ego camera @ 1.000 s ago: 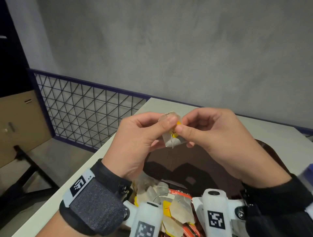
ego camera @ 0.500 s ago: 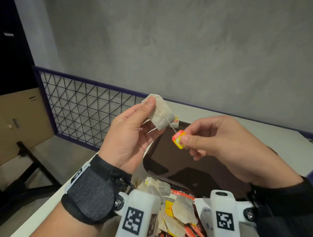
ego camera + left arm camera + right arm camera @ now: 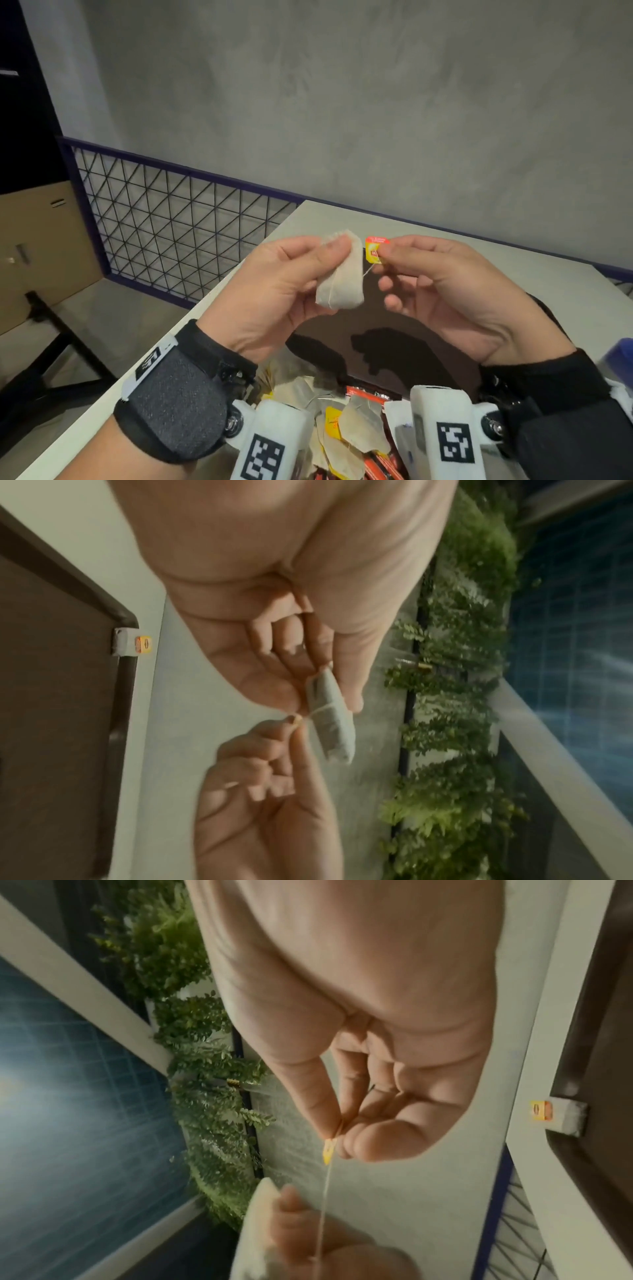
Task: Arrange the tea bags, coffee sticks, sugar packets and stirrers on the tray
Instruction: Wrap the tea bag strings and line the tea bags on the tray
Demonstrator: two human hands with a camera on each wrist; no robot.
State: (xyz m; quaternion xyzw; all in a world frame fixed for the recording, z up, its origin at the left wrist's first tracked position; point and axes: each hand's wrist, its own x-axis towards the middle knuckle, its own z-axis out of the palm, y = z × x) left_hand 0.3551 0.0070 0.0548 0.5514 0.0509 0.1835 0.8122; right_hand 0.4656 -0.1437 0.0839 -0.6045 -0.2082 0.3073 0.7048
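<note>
Holding one tea bag [image 3: 340,275] above the brown tray [image 3: 394,329], long axis near upright: left hand [image 3: 274,291] pinching the pouch, right hand [image 3: 442,291] at 3 o'clock pinching its yellow tag [image 3: 374,250], string between. Tray lying toward 6 o'clock under both hands, on the worktop [image 3: 428,240].

The place reads as an office or commercial interior, not a home. A bare grey concrete-look wall [image 3: 342,102] rises behind a white table [image 3: 428,246]. A purple-framed wire mesh partition [image 3: 178,226] runs along the table's far and left edges. A hanging green plant wall [image 3: 455,696] stands beside tall glazing with a blue grid [image 3: 575,615]. A tan cabinet [image 3: 37,246] stands left of the table.
</note>
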